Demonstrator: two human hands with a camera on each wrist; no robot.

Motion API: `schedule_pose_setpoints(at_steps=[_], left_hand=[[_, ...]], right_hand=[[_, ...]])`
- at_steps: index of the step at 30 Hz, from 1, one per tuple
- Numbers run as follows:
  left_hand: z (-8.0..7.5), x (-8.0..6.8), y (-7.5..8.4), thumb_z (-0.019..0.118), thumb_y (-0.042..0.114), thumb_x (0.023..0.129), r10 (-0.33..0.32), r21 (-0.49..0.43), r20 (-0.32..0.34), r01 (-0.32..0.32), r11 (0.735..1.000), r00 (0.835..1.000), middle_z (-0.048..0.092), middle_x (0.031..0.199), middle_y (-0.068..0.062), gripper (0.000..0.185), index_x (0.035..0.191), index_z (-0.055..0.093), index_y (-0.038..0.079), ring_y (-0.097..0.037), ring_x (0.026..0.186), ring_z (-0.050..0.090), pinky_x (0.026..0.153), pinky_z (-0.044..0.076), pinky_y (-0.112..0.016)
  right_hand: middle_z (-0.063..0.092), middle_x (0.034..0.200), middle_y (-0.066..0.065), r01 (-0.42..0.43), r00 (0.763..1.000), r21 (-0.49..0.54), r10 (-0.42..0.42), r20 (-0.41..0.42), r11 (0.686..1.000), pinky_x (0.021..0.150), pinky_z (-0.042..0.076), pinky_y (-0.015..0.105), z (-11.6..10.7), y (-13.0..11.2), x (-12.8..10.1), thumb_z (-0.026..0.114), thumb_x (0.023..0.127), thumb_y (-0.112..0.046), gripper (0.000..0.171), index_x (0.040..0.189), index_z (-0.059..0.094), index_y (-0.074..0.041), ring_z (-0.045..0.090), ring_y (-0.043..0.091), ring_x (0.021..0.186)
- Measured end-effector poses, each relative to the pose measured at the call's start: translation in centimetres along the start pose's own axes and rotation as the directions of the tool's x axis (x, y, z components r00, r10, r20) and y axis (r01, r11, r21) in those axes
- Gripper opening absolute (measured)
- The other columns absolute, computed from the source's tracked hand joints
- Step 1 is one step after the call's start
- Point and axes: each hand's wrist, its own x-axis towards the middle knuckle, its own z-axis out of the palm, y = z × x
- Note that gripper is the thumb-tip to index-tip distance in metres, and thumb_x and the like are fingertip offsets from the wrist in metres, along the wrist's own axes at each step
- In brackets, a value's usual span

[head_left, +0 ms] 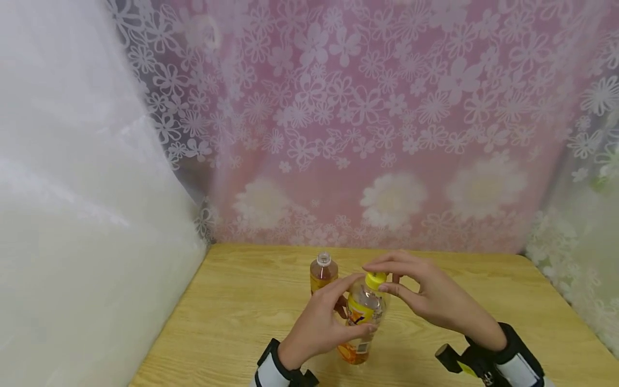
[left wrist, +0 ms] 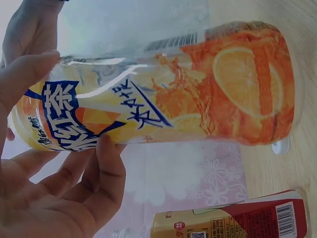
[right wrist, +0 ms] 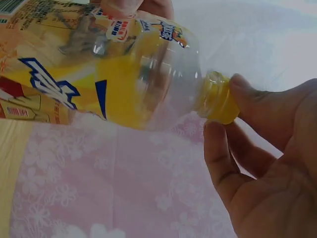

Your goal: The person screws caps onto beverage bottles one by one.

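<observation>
Both forearms reach in from six o'clock over the wooden table (head_left: pixel 483 290). The left hand (head_left: pixel 321 322) curls around the clear, orange-labelled plastic bottle (head_left: pixel 364 317), standing near the table's near edge. The right hand (head_left: pixel 430 295), at three o'clock of the bottle, pinches its ribbed yellow cap (head_left: pixel 375 279). An uncapped brown bottle (head_left: pixel 322 273) stands at eleven o'clock.

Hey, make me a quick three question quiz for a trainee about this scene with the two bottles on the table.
1. True or false: the yellow cap is on the orange-label bottle.
2. Which hand pinches the cap? A) left B) right
3. Fill in: the second bottle, behind the hands on the wooden table, has ___ cap.

Key: 1 true. 2 B: the right hand has its grip on the cap, while the left hand holds the bottle's body. 3 no.
</observation>
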Motion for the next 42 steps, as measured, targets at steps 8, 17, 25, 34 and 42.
schedule_pose_setpoints(at_steps=[8, 17, 25, 34, 42], left_hand=[[-0.1, 0.2, 0.3, 0.081, 0.043, 0.087, 0.016, -0.013, 0.029, -0.016, 1.0, 0.999, 0.061, 0.133, 0.007, 0.079, 0.154, 0.04, 0.034, -0.001, 0.081, 0.059, 0.068, 0.054, -0.02], [1.0, -0.3, 1.2, 0.08, 0.05, 0.086, -0.069, 0.045, -0.065, 0.072, 0.996, 0.996, 0.062, 0.13, 0.008, 0.077, 0.152, 0.044, 0.035, -0.003, 0.086, 0.058, 0.069, 0.054, -0.022], [1.0, -0.4, 1.7, 0.079, 0.053, 0.085, -0.062, 0.064, -0.04, 0.065, 0.996, 0.997, 0.062, 0.125, 0.009, 0.077, 0.151, 0.042, 0.039, 0.001, 0.082, 0.057, 0.067, 0.052, -0.019], [0.2, -0.4, 1.8, 0.081, 0.046, 0.086, -0.041, -0.042, 0.044, 0.043, 0.998, 0.998, 0.059, 0.14, 0.006, 0.077, 0.152, 0.042, 0.039, 0.002, 0.083, 0.061, 0.073, 0.054, -0.02], [1.0, -0.4, 2.0, 0.081, 0.051, 0.084, -0.08, 0.014, -0.029, 0.081, 0.997, 0.996, 0.06, 0.137, 0.011, 0.075, 0.15, 0.046, 0.038, 0.0, 0.086, 0.06, 0.071, 0.053, -0.021]], right_hand=[[0.066, 0.114, -0.01, 0.078, 0.997, 0.0, -0.078, 0.001, 0.997, 0.07, 0.051, 0.024, -0.2, 0.4, 0.1, 0.074, 0.089, 0.0, 0.043, 0.126, 0.071, -0.021, 0.059, 0.003, 0.088], [0.06, 0.09, -0.013, -0.167, 0.976, -0.183, 0.137, -0.167, 0.969, 0.06, 0.04, 0.023, 1.7, -1.6, 0.0, 0.081, 0.088, -0.013, 0.023, 0.109, 0.073, -0.018, 0.044, 0.004, 0.07], [0.064, 0.099, -0.01, -0.189, 0.975, -0.178, 0.163, -0.149, 0.966, 0.065, 0.048, 0.026, 1.1, -1.4, -0.1, 0.081, 0.089, -0.024, 0.021, 0.108, 0.071, -0.024, 0.052, 0.005, 0.077], [0.061, 0.1, -0.015, 0.073, 0.996, 0.009, -0.073, 0.051, 0.997, 0.066, 0.045, 0.023, -1.6, 0.1, -0.3, 0.074, 0.09, -0.004, 0.04, 0.125, 0.071, -0.023, 0.051, 0.001, 0.081], [0.055, 0.084, -0.018, -0.119, 0.987, -0.158, 0.1, -0.124, 0.98, 0.063, 0.044, 0.023, 0.1, -1.3, -0.7, 0.082, 0.086, -0.014, 0.025, 0.107, 0.072, -0.023, 0.048, -0.001, 0.071]])
